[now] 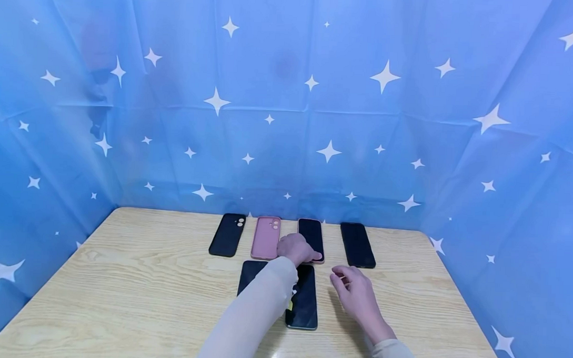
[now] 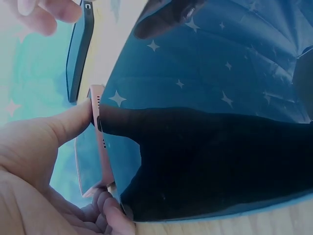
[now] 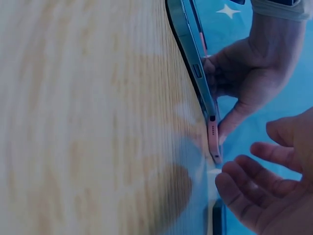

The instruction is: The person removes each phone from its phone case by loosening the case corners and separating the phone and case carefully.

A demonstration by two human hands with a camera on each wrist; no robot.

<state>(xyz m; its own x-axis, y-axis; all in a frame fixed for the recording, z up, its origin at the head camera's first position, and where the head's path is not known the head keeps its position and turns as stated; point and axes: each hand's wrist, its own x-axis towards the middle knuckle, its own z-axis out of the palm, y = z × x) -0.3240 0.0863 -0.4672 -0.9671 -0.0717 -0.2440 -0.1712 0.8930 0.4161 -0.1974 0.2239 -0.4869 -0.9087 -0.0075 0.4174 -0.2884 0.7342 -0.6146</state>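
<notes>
A blue backdrop with white stars encloses a wood-grain table. The left arm, in a pale sleeve, extends across the near part of the layout. The right hand is loosely spread, its fingers gently bent; it holds nothing and is positioned just in front of a black phone. The left hand grips the near end of a pink-rimmed phone, with the thumb at its near right corner and the other fingers curled at the opposite corner. The pink-rimmed phone lies in the far row, between a pink case on its left and the black phone on its right; a black case occupies the far left position. Two dark phones, left and right, lie nearer (the sleeve partly covers both). Smallest are the camera openings in the black case's upper right corner.
</notes>
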